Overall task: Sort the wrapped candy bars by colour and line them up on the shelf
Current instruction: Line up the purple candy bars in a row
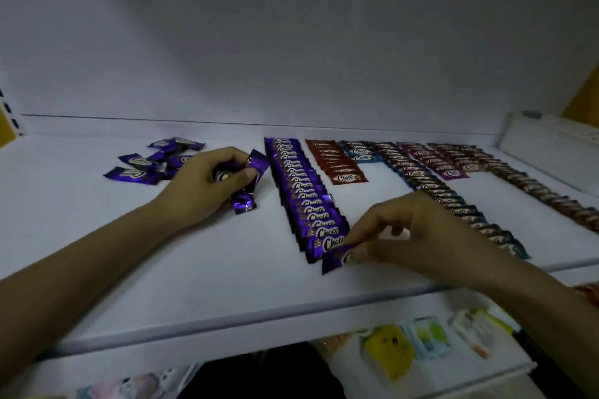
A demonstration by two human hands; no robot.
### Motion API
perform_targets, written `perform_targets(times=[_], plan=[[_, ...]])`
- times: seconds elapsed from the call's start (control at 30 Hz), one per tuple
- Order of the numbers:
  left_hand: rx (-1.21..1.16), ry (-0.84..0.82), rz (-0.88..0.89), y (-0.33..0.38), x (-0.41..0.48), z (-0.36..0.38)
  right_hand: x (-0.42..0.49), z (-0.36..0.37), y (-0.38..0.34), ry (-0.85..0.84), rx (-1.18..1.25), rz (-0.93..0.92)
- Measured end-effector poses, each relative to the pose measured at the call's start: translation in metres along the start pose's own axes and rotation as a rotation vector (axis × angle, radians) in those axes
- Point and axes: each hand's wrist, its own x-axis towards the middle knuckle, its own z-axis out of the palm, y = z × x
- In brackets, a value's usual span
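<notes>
Head view, dim light, flat white shelf [162, 269] fills the middle of the frame. Left hand [207, 185], centre left, fingers curled round a small bunch of purple wrapped bars [257, 164], the lowest wrapper end touching the shelf. Right hand [411, 233], centre right, thumb and fingertips pinching one purple foil-wrapped candy bar [334, 261] at its right end; the bar sits tilted at the near end of the long row of purple wrapped candy bars [298, 191], touching the last bar there. That row runs from the back of the shelf toward the lower centre, bars overlapping, "Choco" lettering facing up. Loose pile of purple wrapped bars [152, 160] in the upper left, unsorted, just beside the left hand. Right of the purple row: short row of red wrapped bars [337, 162], a few blue wrapped bars [359, 154] at the back, long row of dark bars with teal edges [453, 201] passing behind the right hand, short row of magenta wrapped bars [434, 159], long row of dark brown wrapped bars [531, 185] toward the right edge. Blurred yellow and green packets [389, 353] on a lower shelf, bottom right.
</notes>
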Motion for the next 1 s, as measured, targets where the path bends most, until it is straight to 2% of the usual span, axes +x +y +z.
perform_targets(times=[0.23,1.0], plan=[[-0.006,0.028,-0.041,-0.002,0.000,0.000,0.001,0.021,0.016,0.114,-0.050,-0.003],[-0.011,0.024,-0.073,0.000,-0.001,-0.001,0.003,0.022,0.021,0.172,-0.148,-0.045]])
